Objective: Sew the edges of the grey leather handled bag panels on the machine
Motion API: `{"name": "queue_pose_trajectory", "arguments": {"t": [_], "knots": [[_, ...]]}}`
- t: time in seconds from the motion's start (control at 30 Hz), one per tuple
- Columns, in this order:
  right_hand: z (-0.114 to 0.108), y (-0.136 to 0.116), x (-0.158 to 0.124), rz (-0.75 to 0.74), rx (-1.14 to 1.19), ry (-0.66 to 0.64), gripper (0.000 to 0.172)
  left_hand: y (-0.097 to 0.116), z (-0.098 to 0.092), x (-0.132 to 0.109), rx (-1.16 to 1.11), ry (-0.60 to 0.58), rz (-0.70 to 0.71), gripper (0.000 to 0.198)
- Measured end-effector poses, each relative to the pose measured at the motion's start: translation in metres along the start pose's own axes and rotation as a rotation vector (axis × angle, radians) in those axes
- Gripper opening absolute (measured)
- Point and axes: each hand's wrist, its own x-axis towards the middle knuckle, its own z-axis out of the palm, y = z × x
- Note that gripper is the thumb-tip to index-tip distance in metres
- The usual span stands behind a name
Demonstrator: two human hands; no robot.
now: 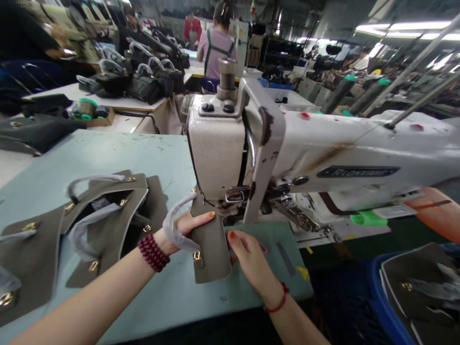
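A grey-brown bag panel (212, 261) with gold hardware lies under the head of a white sewing machine (217, 148). My left hand (187, 225) reaches through the panel's plastic-wrapped handle (172, 223). Its thumb presses on top of the panel, and the other fingers are mostly hidden beneath. At the panel's right edge, my right hand (249, 256) is closed, with thumb and curled fingers at that edge. Behind this hand shows a small pink loop (264, 247), too little of it visible to name. The needle area is partly hidden by the machine's head.
Several similar bag pieces (108, 220) with wrapped handles lie left on the pale green table (158, 153). A blue basket (359, 292) with bag pieces stands at lower right. Black bags (143, 86) cover a table behind. A co-worker (219, 48) sits beyond the machine.
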Motion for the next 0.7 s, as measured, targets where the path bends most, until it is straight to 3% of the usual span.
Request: {"name": "queue_pose_trajectory", "arguments": {"t": [0.13, 0.47, 0.7], "knots": [[0.025, -0.001, 0.026, -0.050, -0.007, 0.090, 0.048, 0.002, -0.001, 0.005, -0.070, 0.022, -0.012, 0.050], [0.025, 0.000, 0.023, -0.051, -0.027, 0.115, 0.042, 0.005, 0.003, 0.004, -0.052, 0.070, -0.047, 0.043], [0.027, 0.002, 0.028, -0.002, -0.057, 0.119, 0.040, 0.015, 0.006, 0.003, -0.035, 0.052, 0.003, 0.041]]}}
